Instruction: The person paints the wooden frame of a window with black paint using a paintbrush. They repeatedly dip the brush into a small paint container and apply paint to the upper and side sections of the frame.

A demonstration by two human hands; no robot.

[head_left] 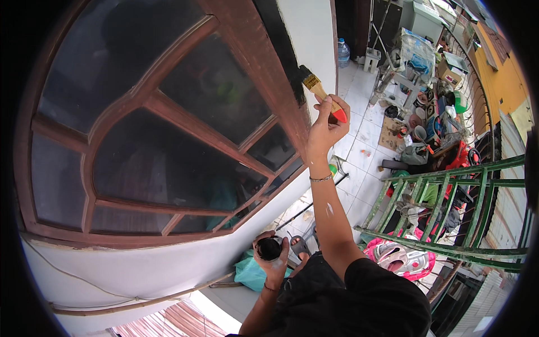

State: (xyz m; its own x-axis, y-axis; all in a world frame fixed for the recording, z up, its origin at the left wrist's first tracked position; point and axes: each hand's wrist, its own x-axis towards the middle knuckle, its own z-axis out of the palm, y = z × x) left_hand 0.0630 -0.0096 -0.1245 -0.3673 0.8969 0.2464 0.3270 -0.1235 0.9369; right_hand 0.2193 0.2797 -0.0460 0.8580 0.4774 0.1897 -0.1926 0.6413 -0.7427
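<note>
My right hand (pixel 327 124) is raised and closed around the handle of a paintbrush (pixel 318 89) with a wooden body and a red end. Its dark bristles touch the black painted strip (pixel 293 73) beside the brown wooden window frame (pixel 251 49). Low in front of me, my left hand (pixel 275 267) grips a small cup of black paint (pixel 270 247), its fingers wrapped round the side. Splashes of white mark my right forearm. The white wall (pixel 311 33) borders the black strip on its right.
A green metal ladder (pixel 426 209) stands at my right. Cluttered buckets, tools and a box (pixel 451 70) lie along the railing on the tiled floor (pixel 359 143). A water bottle (pixel 343 53) stands by the doorway; a teal bag (pixel 250 271) lies below my left hand.
</note>
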